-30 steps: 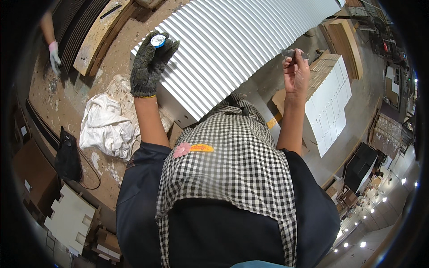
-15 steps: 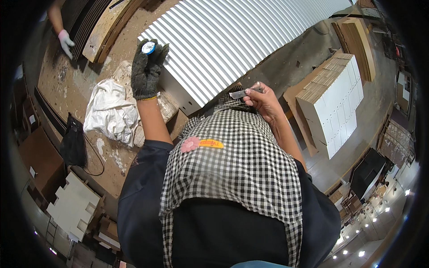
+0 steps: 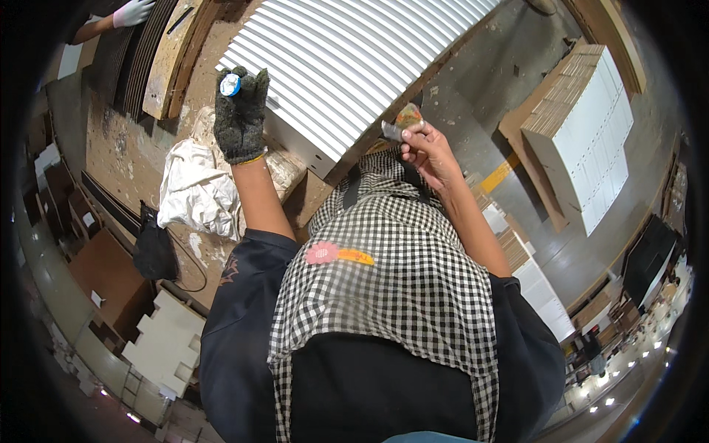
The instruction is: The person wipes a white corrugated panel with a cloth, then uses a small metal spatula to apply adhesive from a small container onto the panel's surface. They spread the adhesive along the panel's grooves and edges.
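Observation:
My left hand, in a dark knitted glove, is raised with its palm up. On its fingers it holds a small round cap with a blue rim and white inside. A stack of white panels, set side by side so their edges form ridges, lies just beyond and to the right of the glove. My bare right hand pinches a small flat grey scraper near the stack's near right corner. A blurry orange and yellow patch shows just past it; I cannot tell what it is.
A white cloth lies crumpled on the stained wooden table, left of my forearm. A black bag hangs by the table's edge. Stacked white boards stand right. A co-worker's gloved hand is at dark panels far left.
My view has swung, so the surroundings shift. My right hand has turned the scraper and raised it slightly. My left hand still holds the cap. The co-worker's hand has moved farther away.

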Demonstrator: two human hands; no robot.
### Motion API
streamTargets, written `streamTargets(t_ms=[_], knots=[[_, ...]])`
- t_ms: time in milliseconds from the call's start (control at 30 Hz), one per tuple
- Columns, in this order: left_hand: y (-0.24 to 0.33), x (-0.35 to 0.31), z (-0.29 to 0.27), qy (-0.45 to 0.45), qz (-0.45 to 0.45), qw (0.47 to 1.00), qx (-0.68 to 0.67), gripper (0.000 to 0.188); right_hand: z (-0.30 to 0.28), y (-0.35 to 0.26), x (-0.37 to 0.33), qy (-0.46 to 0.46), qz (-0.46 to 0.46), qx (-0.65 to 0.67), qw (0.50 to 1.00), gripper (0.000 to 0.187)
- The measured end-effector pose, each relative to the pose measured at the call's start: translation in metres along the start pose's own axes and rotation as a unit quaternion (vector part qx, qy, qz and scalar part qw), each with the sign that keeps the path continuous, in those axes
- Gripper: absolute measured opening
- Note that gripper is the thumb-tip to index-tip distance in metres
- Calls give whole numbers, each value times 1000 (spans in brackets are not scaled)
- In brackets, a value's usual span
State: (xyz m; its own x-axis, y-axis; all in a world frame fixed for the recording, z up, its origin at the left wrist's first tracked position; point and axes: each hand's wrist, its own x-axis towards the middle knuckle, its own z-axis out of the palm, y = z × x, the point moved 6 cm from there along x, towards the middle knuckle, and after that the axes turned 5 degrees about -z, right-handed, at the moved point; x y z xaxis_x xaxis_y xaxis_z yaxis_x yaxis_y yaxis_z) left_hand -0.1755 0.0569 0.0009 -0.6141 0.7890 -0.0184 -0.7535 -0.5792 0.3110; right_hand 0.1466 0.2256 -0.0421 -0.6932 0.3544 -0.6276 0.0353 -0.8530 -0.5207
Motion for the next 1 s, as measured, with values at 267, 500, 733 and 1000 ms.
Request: streamTargets(t_ms=[267,500,733,1000], knots=[[-3,2,0,20,-24,999,4,42,8,11,-3,-4,-36,-21,999,25],[-8,3,8,-4,-43,999,-4,41,15,13,2,-12,-44,-3,999,23],[-5,4,4,17,-36,999,31,40,16,17,5,-11,-52,2,999,24],[-6,4,5,-1,-47,999,1,41,13,17,6,-16,-45,3,999,24]])
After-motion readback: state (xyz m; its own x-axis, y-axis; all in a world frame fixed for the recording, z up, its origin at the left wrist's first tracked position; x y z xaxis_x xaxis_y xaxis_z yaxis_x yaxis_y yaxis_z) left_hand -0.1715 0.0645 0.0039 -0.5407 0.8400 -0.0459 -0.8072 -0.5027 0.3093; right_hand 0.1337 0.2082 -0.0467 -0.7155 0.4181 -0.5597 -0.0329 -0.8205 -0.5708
